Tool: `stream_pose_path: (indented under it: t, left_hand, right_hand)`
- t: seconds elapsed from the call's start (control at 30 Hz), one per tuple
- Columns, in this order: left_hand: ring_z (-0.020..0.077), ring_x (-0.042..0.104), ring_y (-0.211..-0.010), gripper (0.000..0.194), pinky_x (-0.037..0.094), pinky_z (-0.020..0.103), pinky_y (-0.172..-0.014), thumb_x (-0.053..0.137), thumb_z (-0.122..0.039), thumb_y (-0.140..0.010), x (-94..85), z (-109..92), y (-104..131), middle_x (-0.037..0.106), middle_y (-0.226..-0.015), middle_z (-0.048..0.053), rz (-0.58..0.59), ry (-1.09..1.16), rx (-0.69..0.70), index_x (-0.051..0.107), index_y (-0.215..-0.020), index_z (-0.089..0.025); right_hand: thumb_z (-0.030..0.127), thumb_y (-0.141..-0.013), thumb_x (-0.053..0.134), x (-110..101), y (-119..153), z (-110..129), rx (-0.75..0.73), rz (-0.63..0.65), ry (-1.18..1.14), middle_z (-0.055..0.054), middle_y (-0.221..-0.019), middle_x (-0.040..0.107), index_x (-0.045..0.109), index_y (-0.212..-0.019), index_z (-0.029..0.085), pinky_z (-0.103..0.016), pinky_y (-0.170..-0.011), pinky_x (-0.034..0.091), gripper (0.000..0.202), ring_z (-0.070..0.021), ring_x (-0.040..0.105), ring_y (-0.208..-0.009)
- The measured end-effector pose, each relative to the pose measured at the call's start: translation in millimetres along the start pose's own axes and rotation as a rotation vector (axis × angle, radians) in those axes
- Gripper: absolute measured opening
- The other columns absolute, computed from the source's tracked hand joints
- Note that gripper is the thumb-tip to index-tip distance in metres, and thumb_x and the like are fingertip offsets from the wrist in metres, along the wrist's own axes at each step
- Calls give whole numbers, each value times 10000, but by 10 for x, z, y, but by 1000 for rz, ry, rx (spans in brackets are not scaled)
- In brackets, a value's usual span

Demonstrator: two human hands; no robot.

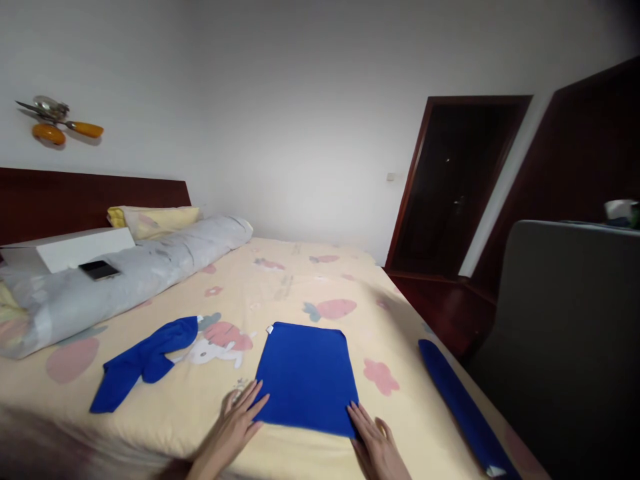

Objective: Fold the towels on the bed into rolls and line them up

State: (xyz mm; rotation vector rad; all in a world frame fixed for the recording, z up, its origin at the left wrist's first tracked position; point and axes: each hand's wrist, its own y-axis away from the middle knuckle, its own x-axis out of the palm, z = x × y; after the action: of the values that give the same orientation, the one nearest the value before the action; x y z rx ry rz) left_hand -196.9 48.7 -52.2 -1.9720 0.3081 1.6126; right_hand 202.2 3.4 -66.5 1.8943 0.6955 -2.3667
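A blue cloth (pixel 307 377) lies spread flat on the bed, with a small white tag at its far left corner. My left hand (pixel 237 420) rests on its near left edge, fingers stretched out. At the near right corner, the fingertips of my right hand (pixel 374 437) touch the cloth, also extended and holding nothing. To the left lies a crumpled blue cloth (pixel 145 360). A long, narrow blue cloth (pixel 460 407), folded or rolled, lies along the right side of the bed, a white tag at its near end.
The bed sheet (pixel 285 287) is cream with strawberries and a rabbit. A grey rolled bedding bundle (pixel 175 257) carries a phone (pixel 99 269) and touches a white box (pixel 83 248). Behind is a yellow pillow (pixel 160 221). A grey panel (pixel 555 333) stands right of the bed.
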Motion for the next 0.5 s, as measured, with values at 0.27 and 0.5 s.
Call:
stream_pose_path:
  t: [0.27,0.5]
  left_hand:
    - [204,573,-1163,495,395,385,-1030,458,-84,-817,-65,65,34,670,-1220,28,-128,54,14,635,-1223,-304]
    - [179,644,-894,305,472,320,-841,423,-170,-862,-214,37,-358,710,-962,40,-177,317,-264,639,-1066,-239]
  right_hand:
    - [355,-926,444,-64,-69,-34,-58,-208,25,-79,-1360,570,645,-1093,294,-414,-930,444,268,-254,558,-1217]
    - [328,-941,313,-209,-457,-31,138,-122,-286,-67,-871,682,629,-997,218,-349,-766,458,340,-215,626,-795]
